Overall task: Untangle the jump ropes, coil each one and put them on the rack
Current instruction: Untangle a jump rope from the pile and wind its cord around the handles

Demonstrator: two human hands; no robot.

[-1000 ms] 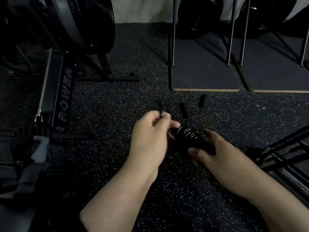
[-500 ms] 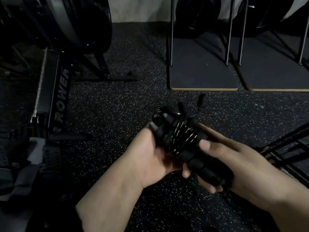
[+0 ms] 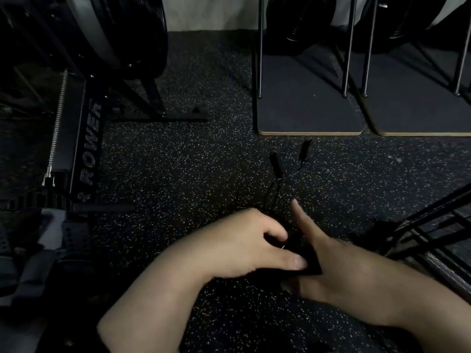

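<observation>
Jump rope bundle (image 3: pixel 307 253), black, is gripped by both hands (image 3: pixel 244 240) low centre on speckled rubber floor (image 3: pixel 178 161); two handles (image 3: pixel 276 165) lie beyond; rower (image 3: pixel 84 138) upper left.

Bundle (image 3: pixel 309 253) now down low between both hands, not raised like half a second ago. Left hand (image 3: pixel 244 247) went from palm-up cradling to palm-down on top; right hand (image 3: pixel 339 271) index now points forward.

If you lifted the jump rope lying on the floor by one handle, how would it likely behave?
Likely floppy: the jump rope's thin cord bends sharply between its two handles. Probably light, being so slender. It may drag the bundle along, since its cord runs toward both hands.
</observation>
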